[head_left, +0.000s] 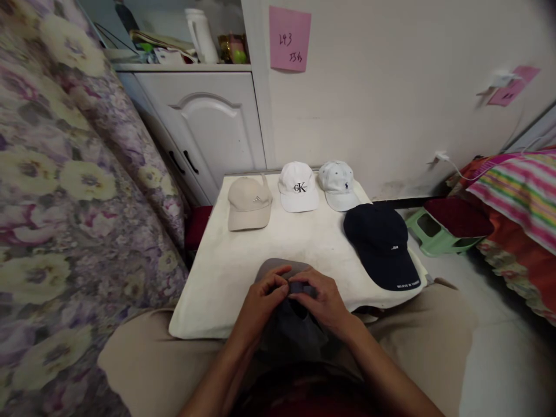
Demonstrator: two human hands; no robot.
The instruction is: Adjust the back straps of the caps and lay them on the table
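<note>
A dark grey baseball cap (295,333) is between my hands at the near edge of the table, its lighter grey brim (278,265) pointing away from me. My left hand (268,292) pinches the strap at the back of this cap. On the strap's other side, my right hand (320,292) grips it with thumb and fingers. Farther back stand a beige cap (248,202), a white cap with black letters (298,186) and a pale cap with a small dark logo (339,184). A navy cap (382,243) lies to the right.
The low table (217,278) has a cream cover and stands against the wall. A floral curtain (87,202) hangs at left, beside a white cabinet (208,121). At right are a green stool (430,231) with a dark red top and a bed with striped bedding (516,185).
</note>
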